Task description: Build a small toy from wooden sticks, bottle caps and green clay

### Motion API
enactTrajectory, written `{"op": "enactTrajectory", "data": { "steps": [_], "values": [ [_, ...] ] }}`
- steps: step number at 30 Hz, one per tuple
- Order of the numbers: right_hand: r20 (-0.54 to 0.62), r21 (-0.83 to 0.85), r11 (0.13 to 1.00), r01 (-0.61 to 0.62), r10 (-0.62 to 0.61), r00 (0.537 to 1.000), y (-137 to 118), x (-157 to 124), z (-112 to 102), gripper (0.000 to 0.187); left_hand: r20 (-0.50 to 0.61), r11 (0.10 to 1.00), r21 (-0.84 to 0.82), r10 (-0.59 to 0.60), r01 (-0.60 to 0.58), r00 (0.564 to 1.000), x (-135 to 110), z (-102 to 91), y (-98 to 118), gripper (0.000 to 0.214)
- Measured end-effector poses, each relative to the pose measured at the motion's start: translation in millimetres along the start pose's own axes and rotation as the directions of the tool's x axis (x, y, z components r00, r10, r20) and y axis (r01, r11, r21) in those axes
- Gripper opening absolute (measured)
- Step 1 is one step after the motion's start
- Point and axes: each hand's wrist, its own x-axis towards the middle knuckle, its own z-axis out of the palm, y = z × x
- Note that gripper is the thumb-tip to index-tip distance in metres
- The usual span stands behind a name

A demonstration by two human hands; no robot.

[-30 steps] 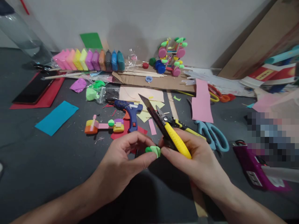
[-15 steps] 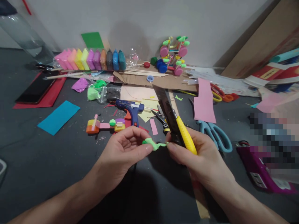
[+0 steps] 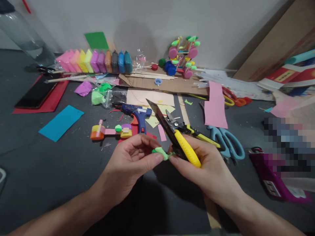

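Note:
Between thumb and fingers, my left hand (image 3: 134, 164) pinches a small lump of light green modelling clay (image 3: 161, 152), with a darker green bit behind it. Close on its right, my right hand (image 3: 200, 160) grips a utility knife (image 3: 187, 149) with a yellow and black handle. The knife's dark blade points up and to the left. A thin strand of the green clay reaches my right thumb and fingertips. Beyond my hands lie a blue glue gun (image 3: 139, 114) and yellow-and-black snips (image 3: 197, 131). A small toy vehicle (image 3: 110, 131) of pink strip and coloured wheels rests left of the glue gun.
Packs of coloured clay (image 3: 98, 62) line the wall. Blue-handled scissors (image 3: 226, 142) and a pink sheet (image 3: 215, 105) lie at right; a blue sheet (image 3: 61, 123) and a phone (image 3: 36, 91) at left. Another toy model (image 3: 183, 59) stands on cardboard (image 3: 177, 86) at the back.
My right hand has moved left toward my left hand, bringing the knife with it and shortening the clay strand between them. The snips behind the knife are more visible.

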Motion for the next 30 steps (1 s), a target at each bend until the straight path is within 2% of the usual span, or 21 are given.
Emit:
{"op": "enactTrajectory", "data": {
  "steps": [8,15,19,23,30],
  "values": [
    [-0.053,-0.078,0.997,0.001,-0.005,0.999,4.6,-2.5,-8.5,0.004,-0.044,0.994,-0.106,-0.033,0.028,0.998,3.4,-4.9,-0.5,0.013],
    [0.018,-0.274,0.962,0.0,0.005,1.0,7.8,0.1,-13.2,0.006,-0.052,0.996,-0.091,-0.008,0.003,0.999,4.5,-5.3,1.4,0.012],
    [0.11,-0.301,0.954,-0.006,0.041,0.993,5.7,0.8,-15.1,0.02,-0.044,0.992,-0.124,-0.016,0.01,0.999,4.6,-4.7,2.0,0.013],
    [0.091,-0.284,0.959,-0.001,0.027,0.996,1.6,0.2,-14.8,0.006,-0.027,0.993,-0.117,-0.024,0.021,0.999,3.6,-4.3,2.7,0.011],
    [-0.036,-0.109,0.993,0.034,-0.038,0.999,2.2,-3.0,-2.8,0.004,-0.002,0.992,-0.111,-0.056,0.055,0.998,0.9,-0.3,-0.3,0.014]
  ]
}}
